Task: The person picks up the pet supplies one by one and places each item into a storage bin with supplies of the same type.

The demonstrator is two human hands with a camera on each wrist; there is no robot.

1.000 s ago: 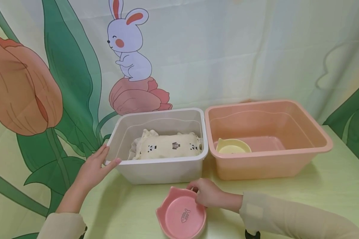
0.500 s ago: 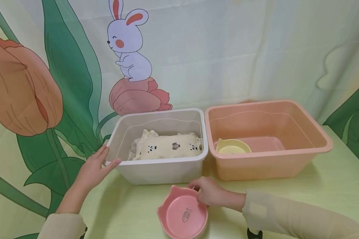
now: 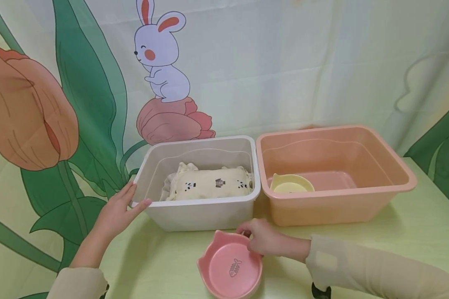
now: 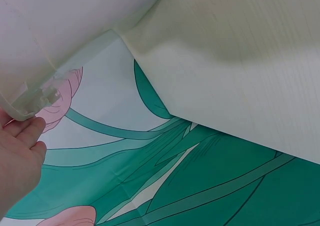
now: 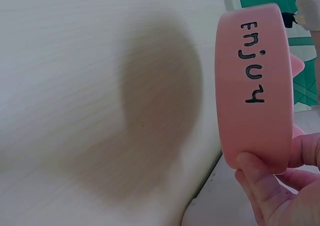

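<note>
My right hand (image 3: pixel 265 238) grips a pink cat-eared bowl (image 3: pixel 232 268) by its right rim, in front of two bins. A fishbone drawing shows on the bowl's inside. In the right wrist view the pink bowl (image 5: pixel 255 86) is seen side-on, bearing the word "Enjoy", with its shadow apart from it on the table. My left hand (image 3: pixel 116 211) rests with spread fingers on the front left corner of a white bin (image 3: pixel 205 214). The left wrist view shows the left hand (image 4: pixel 20 158) with its fingertips at that rim.
A cream pillow (image 3: pixel 209 182) with animal prints lies in the white bin. To its right stands a peach bin (image 3: pixel 321 207) holding a yellow cat-eared bowl (image 3: pixel 292 182). Both stand on a pale table (image 3: pixel 164 261) before a printed cloth backdrop (image 3: pixel 284 62).
The pink bowl and my right hand have shifted slightly to the right and up in the head view. My left hand stays at the white bin's corner.
</note>
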